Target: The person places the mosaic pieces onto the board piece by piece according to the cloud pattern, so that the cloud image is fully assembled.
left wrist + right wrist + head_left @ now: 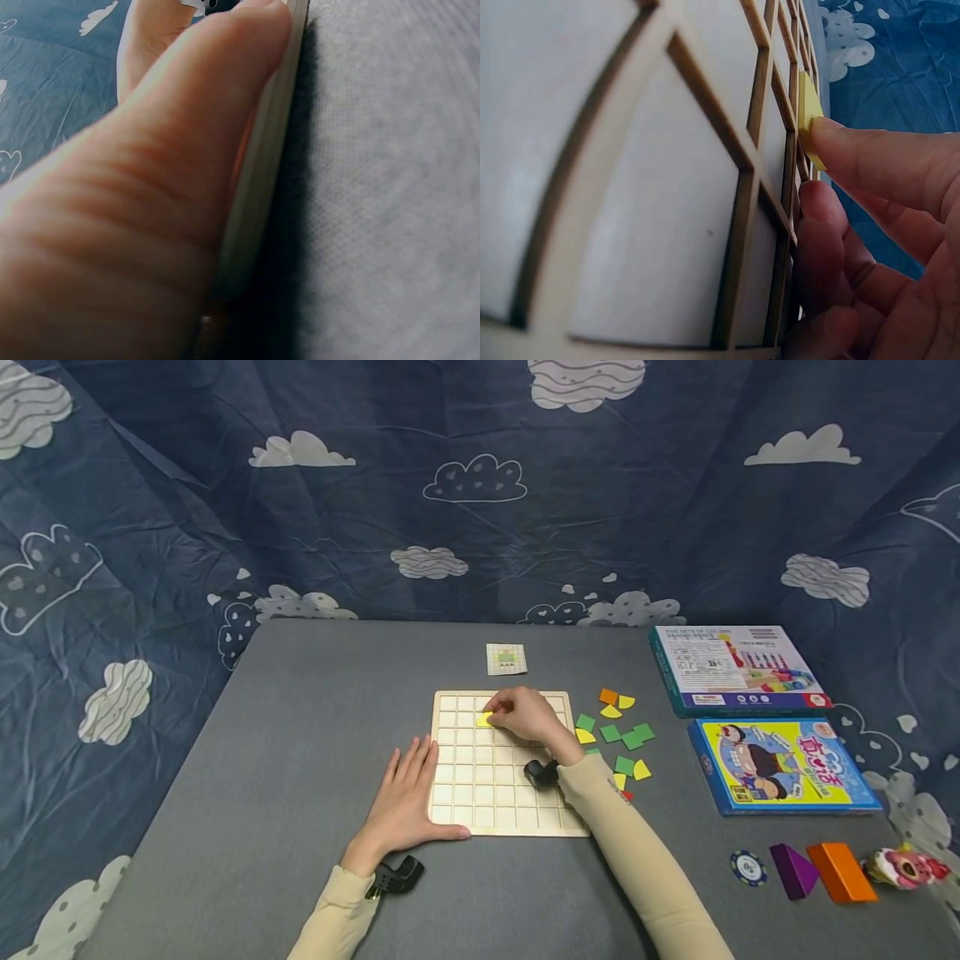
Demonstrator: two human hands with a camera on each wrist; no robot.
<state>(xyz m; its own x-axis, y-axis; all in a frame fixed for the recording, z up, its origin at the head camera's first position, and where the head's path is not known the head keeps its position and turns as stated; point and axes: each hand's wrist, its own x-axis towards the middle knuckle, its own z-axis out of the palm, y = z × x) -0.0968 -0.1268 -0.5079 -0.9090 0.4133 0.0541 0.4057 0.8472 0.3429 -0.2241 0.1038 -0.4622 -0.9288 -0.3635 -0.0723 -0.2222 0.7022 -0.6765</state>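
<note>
Both arms in pale sleeves reach forward. The left hand (405, 797) lies flat, palm down, fingers straight and together, thumb stretched out sideways. The right hand (525, 714) is curled, its fingertips (840, 139) pinching, wrist bent inward.

Head view looks down and forward over the whole table; both wrist views sit very close, sharing the grid board (501, 764) edge.
</note>
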